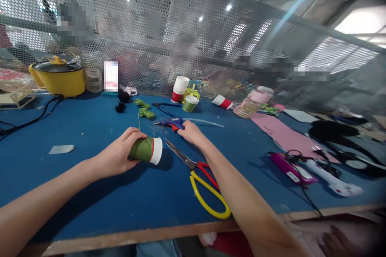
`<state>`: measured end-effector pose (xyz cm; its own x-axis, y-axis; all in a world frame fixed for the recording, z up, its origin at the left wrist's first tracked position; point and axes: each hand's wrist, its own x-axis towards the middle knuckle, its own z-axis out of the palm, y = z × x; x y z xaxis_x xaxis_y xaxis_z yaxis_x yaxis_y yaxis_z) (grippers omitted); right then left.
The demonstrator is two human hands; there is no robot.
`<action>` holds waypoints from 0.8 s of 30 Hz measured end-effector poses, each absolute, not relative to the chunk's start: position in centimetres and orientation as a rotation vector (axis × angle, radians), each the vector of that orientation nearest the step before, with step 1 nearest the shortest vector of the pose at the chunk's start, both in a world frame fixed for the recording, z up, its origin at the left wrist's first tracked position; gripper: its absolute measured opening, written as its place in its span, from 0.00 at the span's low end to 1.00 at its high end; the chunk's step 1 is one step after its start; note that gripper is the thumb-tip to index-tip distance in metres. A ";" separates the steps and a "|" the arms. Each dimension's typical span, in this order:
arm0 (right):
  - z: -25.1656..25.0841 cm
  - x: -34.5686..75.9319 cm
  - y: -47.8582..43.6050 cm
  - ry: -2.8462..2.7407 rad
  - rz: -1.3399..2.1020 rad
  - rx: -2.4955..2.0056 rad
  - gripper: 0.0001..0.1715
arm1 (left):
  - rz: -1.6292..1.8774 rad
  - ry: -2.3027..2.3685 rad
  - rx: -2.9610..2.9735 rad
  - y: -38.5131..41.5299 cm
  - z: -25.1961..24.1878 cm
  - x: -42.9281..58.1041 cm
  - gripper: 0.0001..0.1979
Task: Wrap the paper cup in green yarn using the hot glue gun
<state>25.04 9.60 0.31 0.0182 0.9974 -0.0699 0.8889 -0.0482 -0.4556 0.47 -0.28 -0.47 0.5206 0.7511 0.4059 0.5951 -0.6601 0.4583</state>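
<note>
While the left hand (pixel 125 148) curls partway closed around a paper cup wrapped in olive-green yarn, with a red stripe and a white end (pixel 144 150), the right hand (pixel 190 131) is closed around the grip of a blue glue gun with an orange-red trigger (pixel 171 122). Wrapped cup is on its side, low over the blue tabletop (pixel 120 204), white end facing right; can't tell if it touches. Left thumb and fingers are at its left end. Glue gun is just beyond the cup, nozzle pointing left, tip clear of the yarn; can't tell whether the trigger is pressed. Translucent glue stick (pixel 203 121) runs right from the gun's rear, beyond and right of the cup. Long-bladed scissors with one red and one yellow handle loop (pixel 190 163) lie right of the cup, tips near its white end, partly under the right forearm. Loose heap of bright green yarn (pixel 145 112) is beyond the cup, one strand running down toward it. Pliers with dark blue handles (pixel 171 105) and a small green-sided cup with a white rim (pixel 190 104) are farther beyond, slightly right. Flat translucent plastic piece (pixel 62 149) lies well left of the cup. Magenta box with a white label (pixel 277 162) is well right of it, cable across the top.
</note>
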 end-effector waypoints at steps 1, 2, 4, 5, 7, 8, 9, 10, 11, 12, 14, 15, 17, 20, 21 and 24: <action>0.5 25.0 9.5 -1.906 0.616 -1.979 0.08 | 0.872 1.145 2.494 -0.2 -0.5 0.4 0.24; 0.7 25.0 9.3 -1.872 0.689 -1.933 0.08 | 0.886 1.159 2.485 -0.1 -0.5 0.4 0.24; 1.5 25.0 8.7 -1.814 0.821 -1.821 0.08 | 0.896 1.192 2.460 0.1 -0.4 0.3 0.24; 2.0 25.0 8.3 -1.791 0.873 -1.765 0.07 | 0.892 1.203 2.446 0.2 -0.4 0.2 0.24; 2.9 25.0 7.6 -1.756 0.957 -1.665 0.04 | 0.879 1.204 2.426 0.3 -0.5 0.0 0.25; 3.3 24.9 7.3 -1.717 1.026 -1.611 0.04 | 0.872 1.196 2.422 0.3 -0.5 0.0 0.26; 3.7 24.9 7.1 -1.660 1.111 -1.554 0.05 | 0.863 1.187 2.421 0.4 -0.4 -0.1 0.26; 3.9 24.9 6.8 -1.588 1.196 -1.494 0.07 | 0.851 1.178 2.422 0.4 -0.4 -0.1 0.27; 4.1 24.8 6.7 -1.511 1.272 -1.435 0.09 | 0.837 1.173 2.424 0.4 -0.4 -0.2 0.27; 4.2 24.7 6.5 -1.448 1.337 -1.383 0.10 | 0.821 1.172 2.424 0.4 -0.4 -0.2 0.27; 4.3 24.5 6.2 -1.401 1.409 -1.309 0.10 | 0.789 1.179 2.421 0.4 -0.3 -0.3 0.27; 4.3 24.4 6.0 -1.408 1.428 -1.278 0.10 | 0.773 1.184 2.422 0.4 -0.2 -0.3 0.26; 4.4 24.2 5.6 -1.453 1.471 -1.231 0.09 | 0.746 1.202 2.426 0.4 0.0 -0.4 0.25; 4.4 23.9 4.7 -1.560 1.493 -1.210 0.10 | 0.727 1.230 2.429 0.5 0.1 -0.5 0.24; 4.4 23.8 4.3 -1.599 1.478 -1.216 0.11 | 0.728 1.238 2.429 0.5 0.1 -0.5 0.23; 4.3 23.6 3.3 -1.699 1.358 -1.275 0.09 | 0.731 1.249 2.434 0.7 0.0 -0.6 0.22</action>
<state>23.58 3.31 4.29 -0.3498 0.9312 -0.1024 0.3051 0.0099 -0.9523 -0.61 0.69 0.03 0.4897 0.8191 0.2986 0.6616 -0.5722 0.4847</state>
